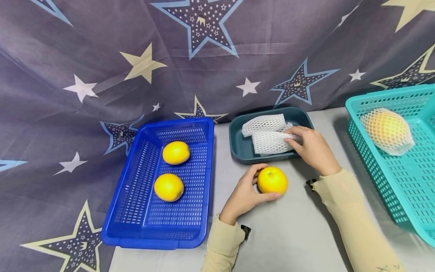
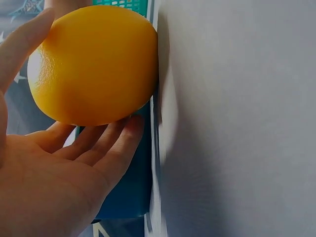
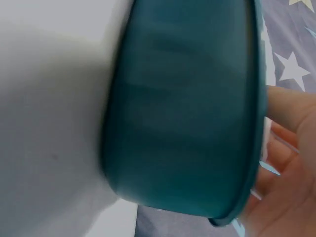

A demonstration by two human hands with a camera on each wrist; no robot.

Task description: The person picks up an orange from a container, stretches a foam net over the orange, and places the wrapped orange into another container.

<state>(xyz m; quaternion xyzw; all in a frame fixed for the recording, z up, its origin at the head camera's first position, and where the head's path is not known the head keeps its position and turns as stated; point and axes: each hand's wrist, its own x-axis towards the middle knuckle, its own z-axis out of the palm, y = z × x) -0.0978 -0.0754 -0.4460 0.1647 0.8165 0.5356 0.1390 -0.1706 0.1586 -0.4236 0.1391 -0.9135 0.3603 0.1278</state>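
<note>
An orange (image 1: 272, 181) sits on the table, and my left hand (image 1: 245, 193) grips it with thumb on the near side and fingers round the far left. Seen from the left wrist, the orange (image 2: 96, 66) fills the space between thumb and fingers. My right hand (image 1: 314, 148) reaches into a small dark teal tray (image 1: 238, 153) and pinches the right end of a white foam net sleeve (image 1: 270, 142). Another foam net sleeve (image 1: 263, 124) lies behind it. In the right wrist view the tray's side (image 3: 182, 108) hides the fingertips of the right hand (image 3: 286, 163).
On the left stands a blue basket (image 1: 209, 181) with two oranges, one at the back (image 1: 176, 152) and one nearer (image 1: 168, 187). A turquoise basket (image 1: 377, 177) at the right holds a fruit in a foam net (image 1: 387, 131). A star-patterned cloth (image 1: 210, 75) hangs behind.
</note>
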